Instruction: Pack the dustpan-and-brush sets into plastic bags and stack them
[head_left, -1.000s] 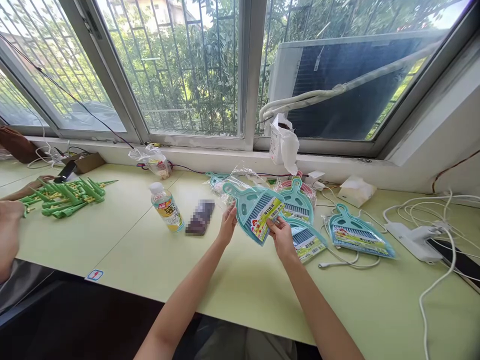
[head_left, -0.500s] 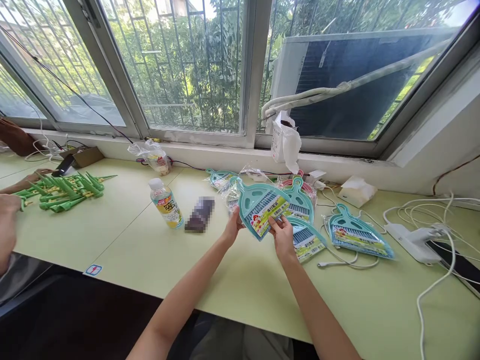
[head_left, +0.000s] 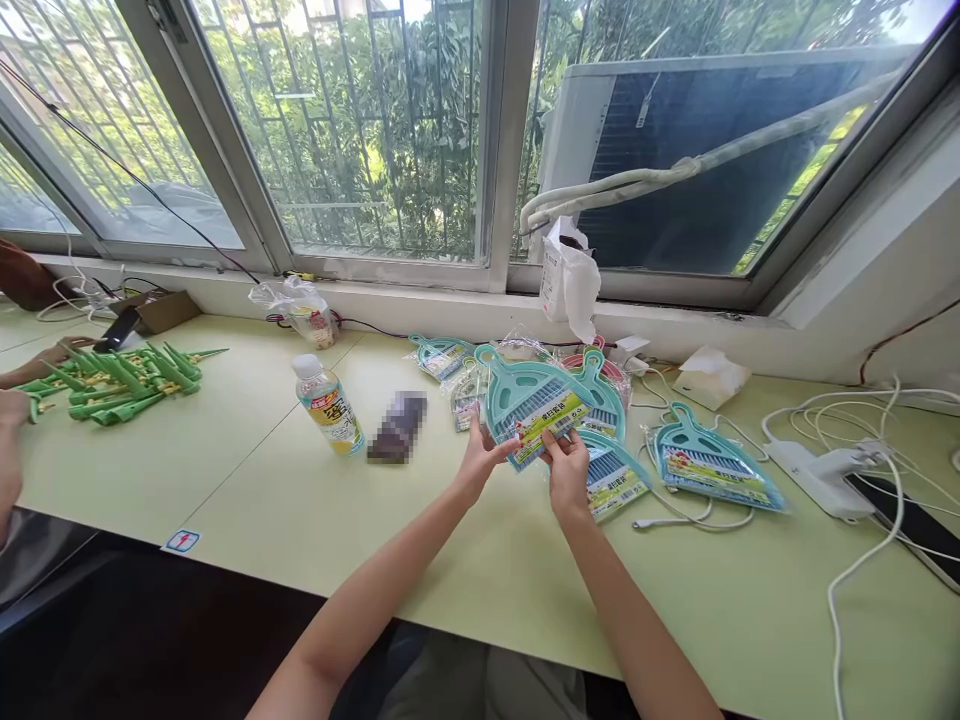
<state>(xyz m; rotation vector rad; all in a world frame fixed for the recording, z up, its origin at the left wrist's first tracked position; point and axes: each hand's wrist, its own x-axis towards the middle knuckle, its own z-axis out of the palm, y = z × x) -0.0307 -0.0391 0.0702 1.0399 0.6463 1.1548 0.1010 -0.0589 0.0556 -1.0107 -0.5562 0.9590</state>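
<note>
Gripping a packaged teal dustpan set [head_left: 534, 400], pinched between closed thumb and fingers of the left hand [head_left: 478, 462] at the lower left and of the right hand [head_left: 568, 468] along the lower edge; held tilted over the pale green table [head_left: 495, 570], in front of similar sets [head_left: 616, 483]; flanked right by another teal set [head_left: 709, 465], lying near a white cable [head_left: 645, 523]; flanked left by a dark object [head_left: 397, 428], pixelated, and a bottle [head_left: 330, 412]; farther off, with green pieces [head_left: 131, 385] beside another person's hand [head_left: 12, 410]; backed by a white packet [head_left: 558, 277] and barred windows [head_left: 382, 150].

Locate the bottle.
Head view, left of centre: the bottle stands between the green pile and the pixelated object, left of the left hand.
</note>
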